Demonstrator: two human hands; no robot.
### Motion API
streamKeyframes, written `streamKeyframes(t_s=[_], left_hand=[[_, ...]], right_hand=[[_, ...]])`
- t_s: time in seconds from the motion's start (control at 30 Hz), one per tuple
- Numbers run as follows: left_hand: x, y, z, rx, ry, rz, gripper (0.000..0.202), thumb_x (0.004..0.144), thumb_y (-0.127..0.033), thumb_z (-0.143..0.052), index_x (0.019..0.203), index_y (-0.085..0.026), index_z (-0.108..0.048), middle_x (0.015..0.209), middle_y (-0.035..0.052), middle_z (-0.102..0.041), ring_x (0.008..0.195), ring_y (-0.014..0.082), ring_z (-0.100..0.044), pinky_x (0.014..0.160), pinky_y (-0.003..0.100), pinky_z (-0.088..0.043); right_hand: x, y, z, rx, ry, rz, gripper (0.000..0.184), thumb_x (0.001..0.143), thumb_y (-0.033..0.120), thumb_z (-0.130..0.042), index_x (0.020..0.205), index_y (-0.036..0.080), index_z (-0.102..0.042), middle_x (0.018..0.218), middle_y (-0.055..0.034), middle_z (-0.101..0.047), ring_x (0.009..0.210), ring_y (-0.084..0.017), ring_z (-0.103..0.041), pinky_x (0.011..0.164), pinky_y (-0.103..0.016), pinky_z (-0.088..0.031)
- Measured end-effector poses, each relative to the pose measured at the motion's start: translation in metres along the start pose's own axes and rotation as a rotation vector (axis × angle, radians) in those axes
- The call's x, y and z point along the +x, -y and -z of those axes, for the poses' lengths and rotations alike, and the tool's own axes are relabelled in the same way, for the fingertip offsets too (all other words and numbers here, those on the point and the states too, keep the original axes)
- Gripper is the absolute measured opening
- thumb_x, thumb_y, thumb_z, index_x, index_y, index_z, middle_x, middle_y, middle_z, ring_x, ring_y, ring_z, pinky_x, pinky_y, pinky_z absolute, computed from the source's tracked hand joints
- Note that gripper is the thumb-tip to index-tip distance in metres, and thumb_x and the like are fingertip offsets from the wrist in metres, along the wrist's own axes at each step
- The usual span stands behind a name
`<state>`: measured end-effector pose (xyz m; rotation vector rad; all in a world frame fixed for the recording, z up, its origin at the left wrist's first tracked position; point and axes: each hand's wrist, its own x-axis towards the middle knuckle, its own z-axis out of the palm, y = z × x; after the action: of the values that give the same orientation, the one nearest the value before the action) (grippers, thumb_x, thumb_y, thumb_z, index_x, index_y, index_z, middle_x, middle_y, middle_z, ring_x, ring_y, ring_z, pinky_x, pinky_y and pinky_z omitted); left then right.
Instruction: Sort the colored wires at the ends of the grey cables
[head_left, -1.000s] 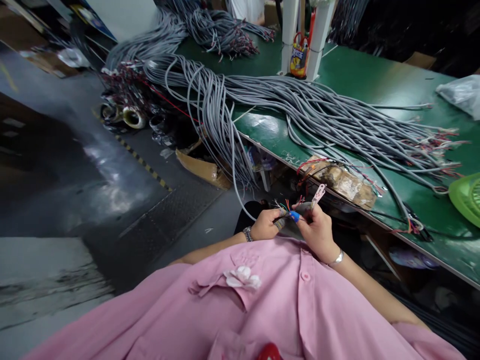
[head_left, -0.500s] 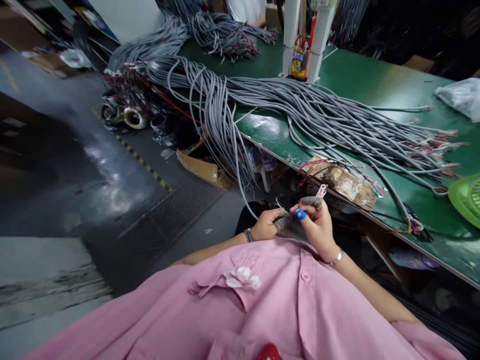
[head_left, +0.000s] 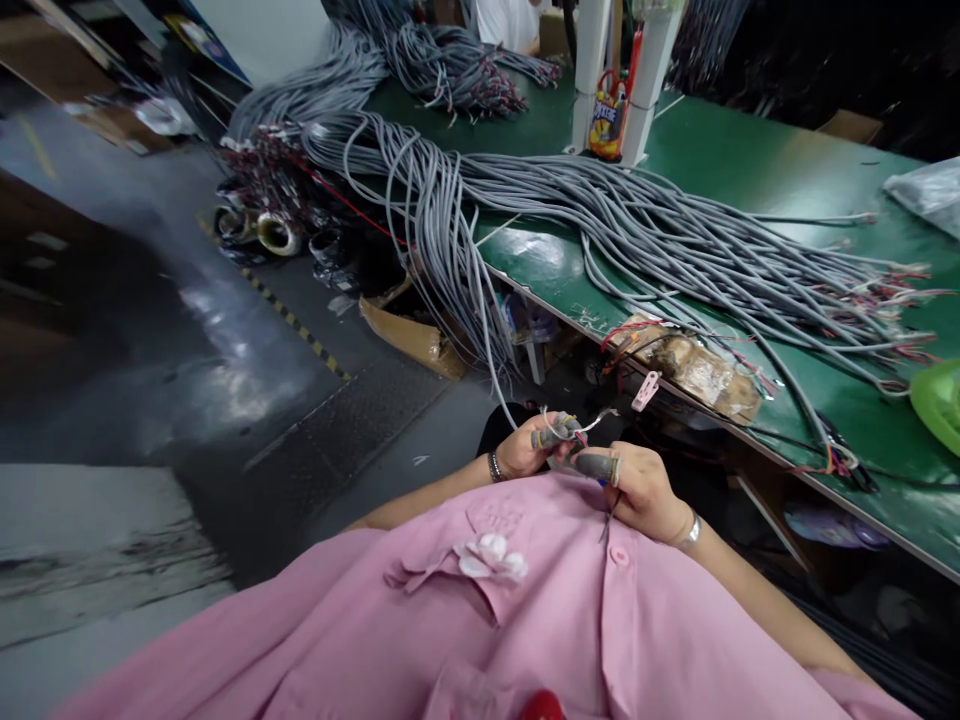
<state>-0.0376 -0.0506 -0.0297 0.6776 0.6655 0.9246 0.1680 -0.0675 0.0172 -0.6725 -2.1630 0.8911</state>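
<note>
My left hand (head_left: 534, 446) is closed on the end of a grey cable (head_left: 501, 385) that hangs down from the bundle over the table edge. Thin white wires (head_left: 598, 420) fan out of the cable end above my fingers, with a bit of red among them. Close beside it, my right hand (head_left: 634, 485) is pinched, and a thin dark wire (head_left: 610, 515) sticks out below its fingers. Grey finger cots cover some fingers of both hands. The fingertips of the right hand are partly hidden.
A long bundle of grey cables (head_left: 637, 215) lies across the green table (head_left: 795, 150). At the table edge are a taped cardboard block (head_left: 701, 370), a pink clip (head_left: 646, 390) and loose red wires. A cardboard box (head_left: 412, 335) stands below; a green basket (head_left: 937, 405) is at right.
My right hand has turned over and moved down towards my body, with a dark wire now showing under it. White wires now spread above my left hand. The view has shifted slightly.
</note>
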Motion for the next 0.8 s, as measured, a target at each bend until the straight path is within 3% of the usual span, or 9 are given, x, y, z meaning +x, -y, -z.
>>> streamKeyframes(t_s=[0.2, 0.43, 0.57, 0.67, 0.73, 0.8], left_hand=[[0.004, 0.004, 0.013, 0.017, -0.059, -0.044, 0.045, 0.054, -0.044, -0.089, 0.08, -0.011, -0.072, 0.064, 0.0025, -0.065, 0.051, 0.007, -0.052, 0.052, 0.02, -0.037], [0.007, 0.005, 0.007, -0.022, -0.034, -0.007, 0.044, 0.052, -0.041, -0.091, 0.078, -0.012, -0.072, 0.06, 0.0013, -0.064, 0.053, 0.0087, -0.056, 0.057, 0.022, -0.043], [0.01, 0.003, 0.002, -0.031, -0.102, -0.088, 0.044, 0.049, -0.04, -0.092, 0.077, -0.012, -0.072, 0.065, 0.0011, -0.065, 0.055, 0.0084, -0.057, 0.057, 0.021, -0.043], [0.013, 0.0, 0.002, -0.015, -0.181, -0.195, 0.041, 0.051, -0.036, -0.092, 0.079, -0.014, -0.072, 0.069, 0.0002, -0.066, 0.058, 0.0075, -0.057, 0.058, 0.02, -0.043], [0.013, -0.003, 0.002, 0.037, -0.221, -0.255, 0.037, 0.055, -0.034, -0.091, 0.081, -0.014, -0.072, 0.072, -0.0001, -0.066, 0.061, 0.0075, -0.057, 0.06, 0.02, -0.044], [0.013, -0.006, 0.001, 0.116, -0.244, -0.319, 0.034, 0.058, -0.032, -0.089, 0.083, -0.015, -0.072, 0.075, -0.0002, -0.066, 0.064, 0.0079, -0.057, 0.063, 0.02, -0.046]], right_hand=[[-0.003, 0.007, 0.012, 0.113, -0.09, -0.098, 0.037, 0.086, 0.011, -0.056, 0.115, 0.03, -0.069, 0.096, -0.0053, -0.075, 0.078, -0.02, -0.068, 0.07, -0.034, -0.054], [-0.006, 0.011, 0.012, 0.208, -0.319, -0.283, 0.024, 0.091, 0.019, -0.056, 0.11, 0.028, -0.07, 0.101, -0.0056, -0.074, 0.088, -0.021, -0.068, 0.077, -0.035, -0.054], [-0.003, 0.01, 0.005, 0.128, -0.428, -0.375, 0.028, 0.092, 0.026, -0.057, 0.12, 0.027, -0.062, 0.109, -0.0069, -0.07, 0.071, -0.016, -0.062, 0.066, -0.031, -0.052], [-0.005, 0.004, 0.002, 0.141, -0.551, -0.443, 0.027, 0.092, 0.033, -0.058, 0.117, 0.024, -0.059, 0.103, -0.0073, -0.069, 0.065, -0.014, -0.058, 0.061, -0.029, -0.05], [-0.007, 0.0, 0.0, 0.177, -0.503, -0.459, 0.02, 0.093, 0.037, -0.056, 0.104, 0.022, -0.061, 0.09, -0.0056, -0.068, 0.07, -0.016, -0.059, 0.064, -0.029, -0.05], [-0.007, -0.002, -0.002, 0.245, -0.339, -0.466, 0.022, 0.094, 0.041, -0.053, 0.095, 0.02, -0.062, 0.081, -0.0042, -0.066, 0.072, -0.017, -0.06, 0.067, -0.029, -0.049]])
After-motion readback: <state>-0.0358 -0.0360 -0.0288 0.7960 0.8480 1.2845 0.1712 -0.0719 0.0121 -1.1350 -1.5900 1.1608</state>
